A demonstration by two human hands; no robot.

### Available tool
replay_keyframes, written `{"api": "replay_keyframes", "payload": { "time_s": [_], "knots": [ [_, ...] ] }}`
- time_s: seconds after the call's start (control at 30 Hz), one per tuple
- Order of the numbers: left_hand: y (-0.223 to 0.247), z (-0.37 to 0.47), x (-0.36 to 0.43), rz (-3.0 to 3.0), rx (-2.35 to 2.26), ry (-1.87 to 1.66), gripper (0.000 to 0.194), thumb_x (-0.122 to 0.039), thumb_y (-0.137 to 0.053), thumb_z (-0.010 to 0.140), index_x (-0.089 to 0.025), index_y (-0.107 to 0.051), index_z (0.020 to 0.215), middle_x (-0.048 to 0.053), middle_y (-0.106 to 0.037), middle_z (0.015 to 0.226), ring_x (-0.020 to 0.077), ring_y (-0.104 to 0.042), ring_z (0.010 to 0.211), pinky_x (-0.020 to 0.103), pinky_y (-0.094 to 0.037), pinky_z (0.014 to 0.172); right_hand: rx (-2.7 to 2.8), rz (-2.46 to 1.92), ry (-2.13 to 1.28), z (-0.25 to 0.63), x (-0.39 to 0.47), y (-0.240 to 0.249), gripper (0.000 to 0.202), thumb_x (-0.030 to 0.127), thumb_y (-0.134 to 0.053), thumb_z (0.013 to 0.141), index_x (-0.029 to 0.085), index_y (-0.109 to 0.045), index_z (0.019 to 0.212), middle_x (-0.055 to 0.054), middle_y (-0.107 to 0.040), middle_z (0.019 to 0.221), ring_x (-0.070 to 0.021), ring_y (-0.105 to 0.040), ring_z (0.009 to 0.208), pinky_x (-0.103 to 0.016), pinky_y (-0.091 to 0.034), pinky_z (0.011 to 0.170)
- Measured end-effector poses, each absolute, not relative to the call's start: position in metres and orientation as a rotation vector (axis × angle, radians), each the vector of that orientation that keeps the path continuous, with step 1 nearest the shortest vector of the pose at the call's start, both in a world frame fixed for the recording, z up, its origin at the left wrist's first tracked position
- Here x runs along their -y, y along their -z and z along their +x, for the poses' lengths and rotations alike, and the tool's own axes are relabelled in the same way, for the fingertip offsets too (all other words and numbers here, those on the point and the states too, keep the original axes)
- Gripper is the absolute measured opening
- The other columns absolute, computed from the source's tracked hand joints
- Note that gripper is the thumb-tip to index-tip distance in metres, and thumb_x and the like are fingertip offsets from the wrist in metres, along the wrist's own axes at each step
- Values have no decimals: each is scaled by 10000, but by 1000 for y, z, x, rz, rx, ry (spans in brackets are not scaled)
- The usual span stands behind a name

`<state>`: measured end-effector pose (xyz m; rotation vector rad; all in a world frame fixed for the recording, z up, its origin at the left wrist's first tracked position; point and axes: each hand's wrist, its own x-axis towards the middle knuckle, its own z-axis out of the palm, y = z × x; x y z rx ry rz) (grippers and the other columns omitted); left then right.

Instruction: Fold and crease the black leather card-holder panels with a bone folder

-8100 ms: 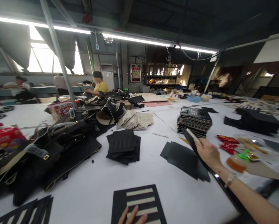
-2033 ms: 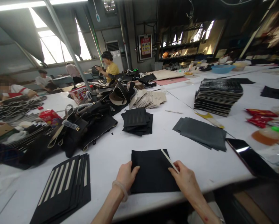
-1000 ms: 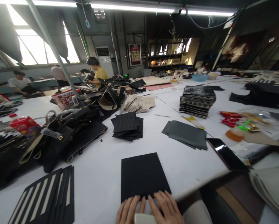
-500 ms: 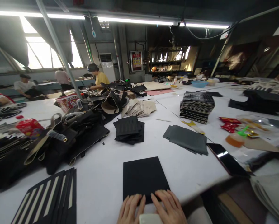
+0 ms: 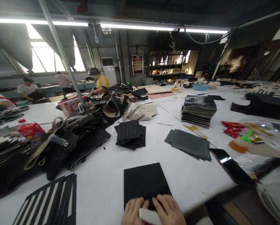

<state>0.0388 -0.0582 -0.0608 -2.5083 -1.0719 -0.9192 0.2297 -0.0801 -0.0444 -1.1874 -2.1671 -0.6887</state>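
A black rectangular panel [image 5: 146, 181] lies flat on the white table in front of me. At its near edge my left hand [image 5: 134, 212] has its fingers curled and pressed together on the material. Close beside it my right hand [image 5: 168, 210] bends its fingers over the same edge. A small white block-like piece [image 5: 149, 216] shows between my two hands; which hand holds it, if either, I cannot tell. My palms and the panel's near edge are partly hidden.
Striped black panels [image 5: 46, 200] lie at left, below a heap of black bags [image 5: 76, 137]. Ahead are small black pieces [image 5: 130, 134], grey-green sheets [image 5: 190, 143] and a tall stack [image 5: 198, 111]. A phone [image 5: 232, 165] rests near the right table edge; co-workers sit behind.
The view has tilted up slightly, so the scene sits lower. My fingers have curled more at the panel's near edge, and the white piece shows more between my hands.
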Motion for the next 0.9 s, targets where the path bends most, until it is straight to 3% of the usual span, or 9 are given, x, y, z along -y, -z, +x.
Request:
{"api": "replay_keyframes", "payload": {
  "time_s": [0.13, 0.33, 0.47, 0.57, 0.63, 0.73, 0.9],
  "knots": [
    [54, 41, 48, -2457, 1058, 942, 304, -292, -404, 902, -166, -592, 1105, 84, -643, 1005, 200, -609, 929, 293, -509, 794, 2133, -1284, 540, 225, 72, 33, 397, 118, -416, 732, 163, -573, 1094, -74, -625, 992, -213, -546, 950, -366, -420, 898],
    [90, 56, 59, -2366, 1162, 1026, 253, -197, -450, 861, -166, -608, 1055, 109, -656, 998, 227, -624, 870, 349, -512, 740, 2060, -1293, 497, 220, 69, 45, 287, 149, -450, 795, 152, -582, 1050, -65, -625, 898, -210, -558, 878, -357, -435, 862],
    [86, 56, 59, -2342, 1149, 1058, 221, -179, -455, 858, -150, -614, 1009, 103, -667, 873, 208, -628, 730, 339, -509, 656, 2068, -1280, 434, 222, 70, 55, 251, 169, -447, 810, 168, -583, 1022, -52, -612, 862, -203, -556, 813, -352, -449, 816],
    [74, 50, 50, -2354, 1078, 1010, 240, -206, -433, 880, -159, -605, 1041, 89, -663, 924, 198, -635, 820, 334, -517, 745, 2105, -1294, 333, 225, 65, 49, 204, 190, -448, 808, 189, -584, 960, -41, -603, 841, -188, -544, 758, -316, -463, 718],
    [71, 48, 44, -2331, 1072, 975, 275, -204, -430, 877, -160, -589, 1097, 90, -651, 1020, 202, -614, 951, 327, -501, 837, 2140, -1289, 335, 227, 59, 43, 244, 178, -455, 791, 183, -576, 1002, -60, -610, 932, -204, -547, 844, -330, -457, 774],
    [77, 52, 39, -2324, 1117, 939, 311, -204, -419, 869, -153, -581, 1130, 88, -638, 1065, 204, -591, 996, 315, -491, 856, 2197, -1294, 353, 228, 52, 37, 345, 162, -468, 770, 170, -548, 1105, -82, -594, 1054, -226, -525, 963, -365, -419, 880],
    [97, 63, 41, -2388, 1122, 911, 337, -204, -439, 831, -157, -589, 1128, 85, -645, 1064, 212, -586, 967, 342, -489, 829, 2073, -1379, 175, 220, 51, 48, 276, 130, -415, 792, 187, -575, 1009, -57, -590, 911, -208, -515, 839, -344, -436, 804]
  ]
}}
